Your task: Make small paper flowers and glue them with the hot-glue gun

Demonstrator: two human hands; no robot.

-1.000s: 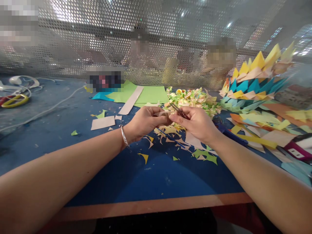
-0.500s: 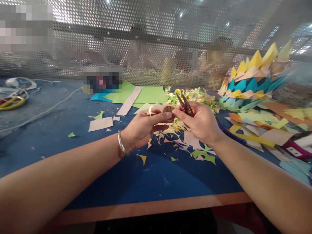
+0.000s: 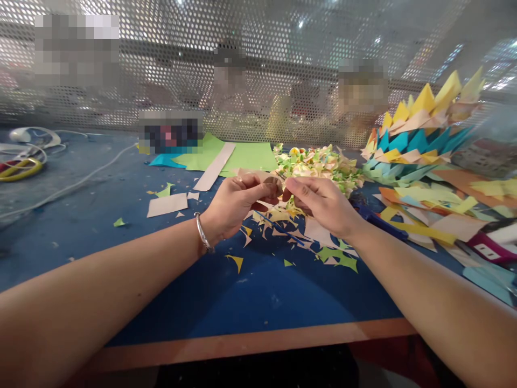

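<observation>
Above the table, my left hand [image 3: 236,205], with a silver bangle at the wrist, is closed and pinches a small round paper piece [image 3: 273,184] that looks brownish in the shade. My right hand [image 3: 325,203] is closed around small scissors [image 3: 281,175]. Only a bit of their blades shows, at the paper's upper edge; fingers hide the handles. The fingertips of both hands nearly meet. Behind them lies a heap of small cut paper pieces [image 3: 319,164] in yellow, green and pink. Paper offcuts [image 3: 339,260] are scattered below.
Green sheets [image 3: 250,156] and a pale strip [image 3: 215,167] lie behind my left hand. A folded-paper model [image 3: 420,134] stands at the back right, near paper strips [image 3: 436,215]. A white cable [image 3: 81,180] crosses the left side. Perforated metal screen [image 3: 161,70] stands behind the table.
The scissors have turned from pointing up and left to reaching the round paper, mostly hidden by my fingers now. A thin curled paper sliver by my left hand no longer shows there.
</observation>
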